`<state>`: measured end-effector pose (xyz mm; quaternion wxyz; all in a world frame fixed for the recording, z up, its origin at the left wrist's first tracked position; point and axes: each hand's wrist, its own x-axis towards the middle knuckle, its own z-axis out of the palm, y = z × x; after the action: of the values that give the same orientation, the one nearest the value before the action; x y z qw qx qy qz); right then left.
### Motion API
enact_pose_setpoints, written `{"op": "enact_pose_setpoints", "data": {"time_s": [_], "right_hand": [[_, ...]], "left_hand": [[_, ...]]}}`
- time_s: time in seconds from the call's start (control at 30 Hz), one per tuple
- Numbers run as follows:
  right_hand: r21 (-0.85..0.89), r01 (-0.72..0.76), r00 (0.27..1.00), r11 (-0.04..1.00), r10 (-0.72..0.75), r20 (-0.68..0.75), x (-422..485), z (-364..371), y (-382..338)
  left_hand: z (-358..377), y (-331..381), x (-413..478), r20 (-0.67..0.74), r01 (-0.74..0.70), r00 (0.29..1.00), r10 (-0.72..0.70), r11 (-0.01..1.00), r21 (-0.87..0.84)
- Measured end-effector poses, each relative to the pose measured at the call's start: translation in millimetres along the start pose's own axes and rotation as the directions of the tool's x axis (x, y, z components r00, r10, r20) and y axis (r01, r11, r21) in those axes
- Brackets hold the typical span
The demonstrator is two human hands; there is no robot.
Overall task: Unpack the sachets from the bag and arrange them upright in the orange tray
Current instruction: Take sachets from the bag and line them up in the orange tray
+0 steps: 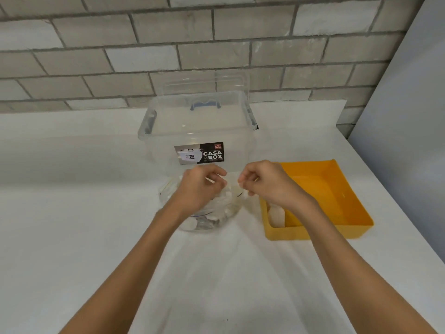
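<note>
A clear plastic bag point(212, 213) with several pale sachets inside lies on the white counter in front of the storage box. My left hand point(199, 186) pinches the bag's top edge on the left. My right hand point(265, 184) pinches the same edge on the right, a small gap between the two hands. The orange tray point(337, 189) sits to the right of the bag. One pale sachet point(276, 215) stands in the tray's near-left corner, partly hidden by my right wrist.
A clear lidded storage box point(199, 131) with a black "CASA BOX" label stands just behind the bag. A grey brick wall runs along the back of the counter. A pale panel rises at the far right past the counter edge.
</note>
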<state>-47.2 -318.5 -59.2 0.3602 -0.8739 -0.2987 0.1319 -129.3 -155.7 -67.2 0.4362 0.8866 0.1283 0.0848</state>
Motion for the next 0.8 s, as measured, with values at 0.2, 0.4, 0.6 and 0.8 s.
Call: {"op": "enact_pose_setpoints", "data": {"time_s": [0.2,0.4,0.6,0.8], "right_hand": [[-0.028,0.048,0.992,0.998,-0.044,0.121,28.1,42.5,-27.5],[-0.160,0.033,0.988,0.987,-0.008,0.155,41.5,70.0,-29.3],[0.092,0.036,0.992,0.995,-0.046,0.117,38.6,36.1,-26.4],[0.225,0.016,0.987,0.974,-0.051,0.152,21.3,-5.3,-26.4]], "left_hand": [[-33.1,-33.0,14.1,0.025,-0.007,1.000,-0.001,0.943,0.334],[-34.5,-37.7,10.6,0.009,0.003,1.000,-0.007,0.948,0.319],[-37.8,-30.4,6.6,0.073,0.036,0.996,-0.044,0.994,0.107],[-30.1,-16.7,0.4,0.232,0.103,0.972,-0.043,0.962,-0.251]]}}
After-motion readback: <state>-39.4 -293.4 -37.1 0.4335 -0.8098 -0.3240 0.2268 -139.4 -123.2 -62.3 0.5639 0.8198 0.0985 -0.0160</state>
